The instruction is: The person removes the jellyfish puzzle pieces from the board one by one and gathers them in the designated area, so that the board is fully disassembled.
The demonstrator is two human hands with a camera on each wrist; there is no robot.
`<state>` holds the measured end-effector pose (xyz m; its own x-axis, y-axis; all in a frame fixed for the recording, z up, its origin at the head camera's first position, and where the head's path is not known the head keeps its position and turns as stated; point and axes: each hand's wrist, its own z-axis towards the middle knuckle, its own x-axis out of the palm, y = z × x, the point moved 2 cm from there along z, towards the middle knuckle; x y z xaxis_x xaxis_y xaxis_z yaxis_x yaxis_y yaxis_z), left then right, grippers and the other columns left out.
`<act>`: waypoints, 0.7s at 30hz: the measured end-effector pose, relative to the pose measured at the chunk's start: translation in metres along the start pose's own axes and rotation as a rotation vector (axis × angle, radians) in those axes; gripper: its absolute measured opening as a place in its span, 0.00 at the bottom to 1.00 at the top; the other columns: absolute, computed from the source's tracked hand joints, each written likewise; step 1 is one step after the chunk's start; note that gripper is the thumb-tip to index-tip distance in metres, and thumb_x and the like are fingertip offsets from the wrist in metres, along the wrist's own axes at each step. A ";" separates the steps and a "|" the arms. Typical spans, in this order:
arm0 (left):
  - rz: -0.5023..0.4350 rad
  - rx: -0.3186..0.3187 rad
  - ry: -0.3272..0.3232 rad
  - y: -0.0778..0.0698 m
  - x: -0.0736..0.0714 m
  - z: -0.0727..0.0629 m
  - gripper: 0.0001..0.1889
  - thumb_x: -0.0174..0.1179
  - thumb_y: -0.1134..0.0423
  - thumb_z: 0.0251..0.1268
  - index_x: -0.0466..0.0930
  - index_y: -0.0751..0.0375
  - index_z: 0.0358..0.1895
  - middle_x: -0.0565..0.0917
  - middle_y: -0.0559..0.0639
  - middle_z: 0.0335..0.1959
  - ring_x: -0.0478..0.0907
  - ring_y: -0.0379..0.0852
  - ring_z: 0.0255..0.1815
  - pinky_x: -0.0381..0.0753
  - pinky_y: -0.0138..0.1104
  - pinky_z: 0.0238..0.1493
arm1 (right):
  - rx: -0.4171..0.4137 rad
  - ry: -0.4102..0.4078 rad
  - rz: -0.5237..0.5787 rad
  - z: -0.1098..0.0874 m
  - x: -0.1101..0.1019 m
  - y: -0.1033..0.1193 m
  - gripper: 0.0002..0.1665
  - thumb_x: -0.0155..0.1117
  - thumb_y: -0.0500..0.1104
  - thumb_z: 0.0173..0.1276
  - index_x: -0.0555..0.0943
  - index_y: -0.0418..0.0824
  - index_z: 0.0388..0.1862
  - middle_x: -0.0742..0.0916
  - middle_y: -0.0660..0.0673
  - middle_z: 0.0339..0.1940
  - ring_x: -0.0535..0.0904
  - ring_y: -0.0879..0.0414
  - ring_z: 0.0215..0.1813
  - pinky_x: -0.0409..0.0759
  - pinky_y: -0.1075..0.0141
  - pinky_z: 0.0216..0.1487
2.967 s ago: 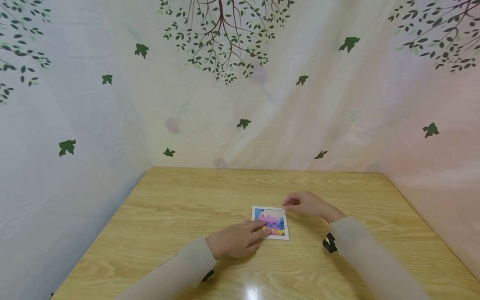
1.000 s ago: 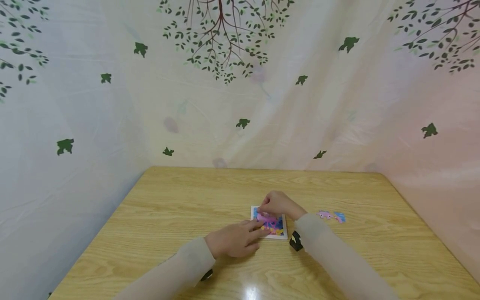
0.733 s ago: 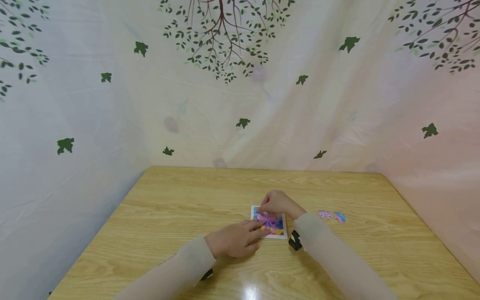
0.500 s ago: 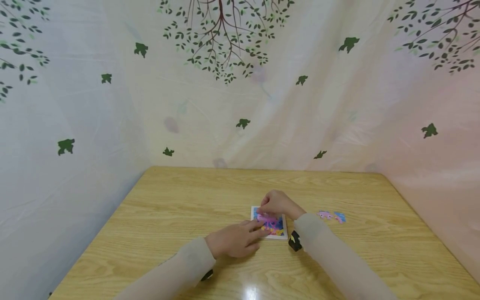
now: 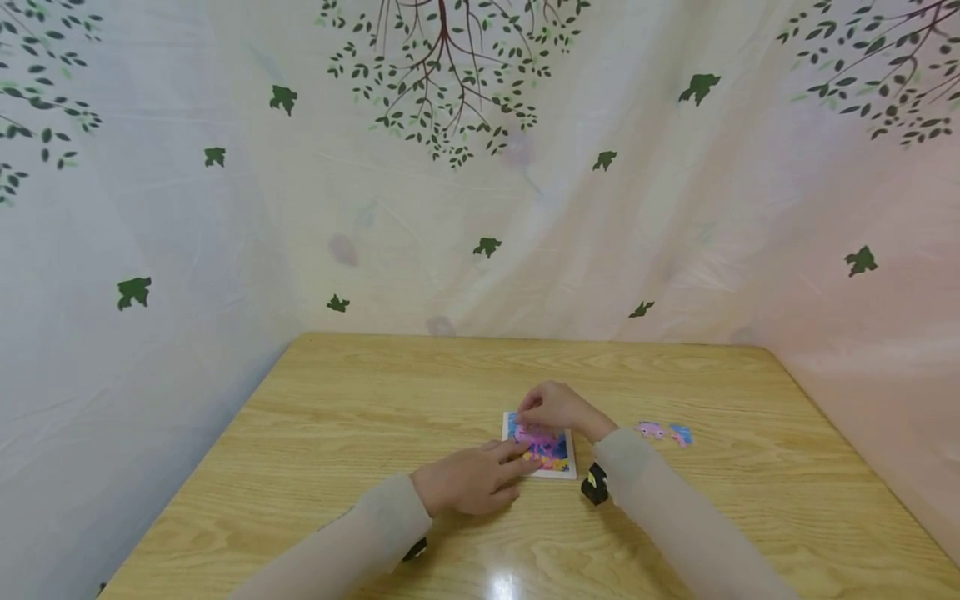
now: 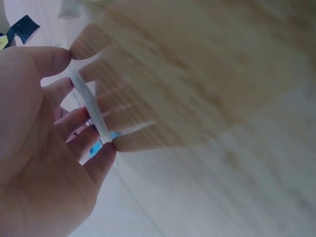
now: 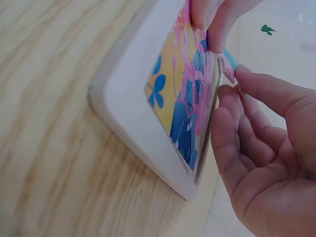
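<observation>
Blue-pink pc (image 7: 228, 63) pinched in R hand (image 5: 558, 406), thumb to fingers, over far-L of puzzle board (image 7: 128, 94); L hand (image 5: 472, 481) has fingers apart on near side. Best: line pc up flat w/ neighbours, press gently. Loose pcs (image 5: 650, 430) on table (image 5: 360, 417), R of board.

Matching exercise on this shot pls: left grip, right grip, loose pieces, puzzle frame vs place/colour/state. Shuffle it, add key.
Column 1
1. left grip
2. right grip
3. loose pieces
4. puzzle frame

Column 2
A. lying on the table, to the person's right of the puzzle
B. white
C. pinching a puzzle piece over the far side of the puzzle
D. spread over the near left part of the picture

Pairs: 1-D, 2-C, 3-A, 4-B
</observation>
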<state>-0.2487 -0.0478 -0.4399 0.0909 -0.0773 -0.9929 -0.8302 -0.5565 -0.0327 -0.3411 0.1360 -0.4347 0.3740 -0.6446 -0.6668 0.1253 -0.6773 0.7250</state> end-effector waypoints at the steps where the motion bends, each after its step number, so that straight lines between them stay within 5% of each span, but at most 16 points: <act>1: 0.000 0.002 -0.003 0.000 0.000 0.000 0.28 0.48 0.54 0.84 0.61 0.51 0.82 0.64 0.56 0.80 0.63 0.54 0.79 0.67 0.42 0.76 | -0.012 0.001 0.002 0.000 -0.001 0.000 0.09 0.72 0.45 0.71 0.87 0.40 0.40 0.88 0.49 0.33 0.83 0.57 0.37 0.82 0.65 0.40; 9: 0.005 -0.005 -0.003 -0.002 0.000 -0.002 0.28 0.47 0.53 0.84 0.61 0.49 0.82 0.63 0.55 0.81 0.61 0.54 0.80 0.64 0.43 0.77 | -0.044 0.029 0.066 -0.006 -0.007 -0.004 0.11 0.71 0.44 0.72 0.86 0.37 0.45 0.88 0.46 0.37 0.86 0.56 0.38 0.87 0.64 0.43; 14: -0.036 -0.039 0.029 -0.001 -0.001 -0.002 0.28 0.45 0.52 0.85 0.59 0.47 0.83 0.59 0.54 0.83 0.59 0.53 0.81 0.62 0.42 0.78 | -0.077 0.022 -0.010 -0.013 -0.020 -0.010 0.12 0.69 0.45 0.73 0.87 0.38 0.47 0.88 0.46 0.43 0.83 0.55 0.43 0.83 0.59 0.47; 21: -0.062 -0.058 0.034 -0.001 -0.001 -0.003 0.28 0.46 0.51 0.85 0.59 0.45 0.83 0.60 0.52 0.83 0.60 0.53 0.81 0.63 0.42 0.78 | -0.094 0.001 -0.028 -0.024 -0.042 -0.027 0.14 0.69 0.47 0.73 0.85 0.37 0.46 0.87 0.46 0.36 0.81 0.54 0.38 0.81 0.60 0.41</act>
<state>-0.2462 -0.0496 -0.4385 0.1606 -0.0690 -0.9846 -0.7890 -0.6083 -0.0861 -0.3378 0.1903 -0.4223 0.3703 -0.6252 -0.6870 0.2218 -0.6587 0.7190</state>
